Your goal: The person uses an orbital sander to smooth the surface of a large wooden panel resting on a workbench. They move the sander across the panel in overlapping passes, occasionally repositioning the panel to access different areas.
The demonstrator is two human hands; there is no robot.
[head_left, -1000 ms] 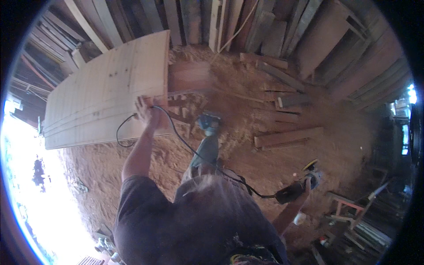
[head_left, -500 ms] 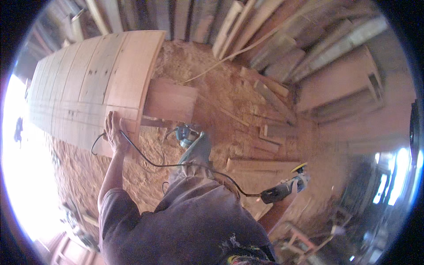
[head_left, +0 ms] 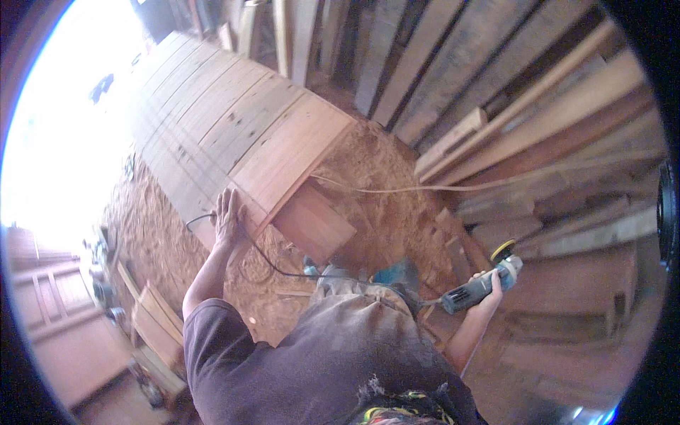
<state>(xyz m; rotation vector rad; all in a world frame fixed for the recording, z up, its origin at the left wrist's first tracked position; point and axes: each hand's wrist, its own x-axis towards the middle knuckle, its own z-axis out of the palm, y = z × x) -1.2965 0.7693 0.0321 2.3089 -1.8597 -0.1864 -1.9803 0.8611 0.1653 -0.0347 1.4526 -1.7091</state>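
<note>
A wide panel of wooden boards [head_left: 244,117] lies at the left, with dark knots in some boards. On its near right corner rests my left hand [head_left: 227,221], open, its fingers stretched out over the wood. A black power cord [head_left: 268,262] passes by that hand and runs across in front of my body towards the right. Out to the right, my right hand [head_left: 494,290] is closed round an angle grinder [head_left: 469,293]. The grinder has a yellow disc [head_left: 503,249] at its head, held up and apart from the panel.
A reddish board [head_left: 315,218] sticks out from beneath the panel's right end. Long planks [head_left: 489,64] lean in stacks behind. A pale cable [head_left: 418,188] crosses the sawdust-covered ground [head_left: 379,159]. Wooden frames [head_left: 64,319] stand at the left, a boxy wooden piece [head_left: 581,283] at the right.
The whole view has swung round, so the panel now lies further right and slants. My left hand stays on its corner. The grinder remains in my right hand; the blue power tool is mostly hidden.
</note>
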